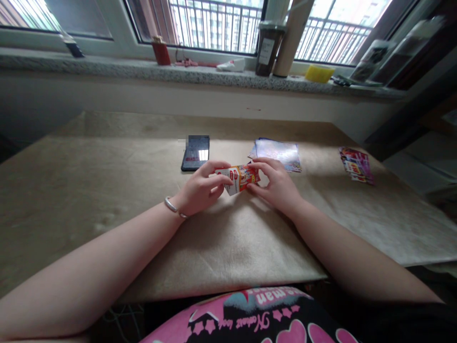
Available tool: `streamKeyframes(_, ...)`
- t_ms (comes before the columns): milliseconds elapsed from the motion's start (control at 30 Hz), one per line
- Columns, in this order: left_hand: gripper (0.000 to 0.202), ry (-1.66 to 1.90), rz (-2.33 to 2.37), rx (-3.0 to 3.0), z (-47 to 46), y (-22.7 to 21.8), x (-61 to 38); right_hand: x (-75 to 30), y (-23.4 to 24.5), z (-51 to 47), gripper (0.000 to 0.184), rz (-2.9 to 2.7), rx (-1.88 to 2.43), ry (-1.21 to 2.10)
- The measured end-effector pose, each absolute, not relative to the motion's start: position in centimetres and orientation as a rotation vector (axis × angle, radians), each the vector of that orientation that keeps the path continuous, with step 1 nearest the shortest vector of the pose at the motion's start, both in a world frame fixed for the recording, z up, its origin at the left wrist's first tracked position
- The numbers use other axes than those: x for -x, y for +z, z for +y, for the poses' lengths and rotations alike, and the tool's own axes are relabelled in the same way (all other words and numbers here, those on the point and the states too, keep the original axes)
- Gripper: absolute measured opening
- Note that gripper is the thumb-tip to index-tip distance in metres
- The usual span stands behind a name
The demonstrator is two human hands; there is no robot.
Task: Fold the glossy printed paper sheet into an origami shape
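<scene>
Fabric sheeting [89, 200] lies below a granite windowsill [171, 71] and railed window [214, 28].

Glossy paper is shown by the card [238, 179], matt, slightly rough fibre by the cloth [228, 247], smooth metal by the bangle [170, 205], and polished stone by the far sill [171, 74].

1 head-worn camera looks forward and down, close above both hands [200, 188] [274, 186].

Barred windows [214, 24] above a speckled granite sill [160, 71].
</scene>
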State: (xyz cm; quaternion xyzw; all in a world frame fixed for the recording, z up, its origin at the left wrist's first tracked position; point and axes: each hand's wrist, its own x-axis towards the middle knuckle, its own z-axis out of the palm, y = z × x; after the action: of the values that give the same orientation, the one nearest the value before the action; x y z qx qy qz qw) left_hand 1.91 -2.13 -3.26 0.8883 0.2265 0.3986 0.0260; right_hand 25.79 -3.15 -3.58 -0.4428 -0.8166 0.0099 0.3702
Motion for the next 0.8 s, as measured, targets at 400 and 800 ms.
streamKeyframes(400, 0.025, 1.047, 0.666, -2.629, -2.0, -2.9, -1.8, -26.0, -3.8, -2.7, 0.035, -2.156, 1.120, 0.028)
streamKeyframes(800, 0.057, 0.966, 0.873, -2.488, -1.8, -3.1, -1.3, -26.4, -2.8, -3.0, 0.022, -2.312, 0.988, -0.081)
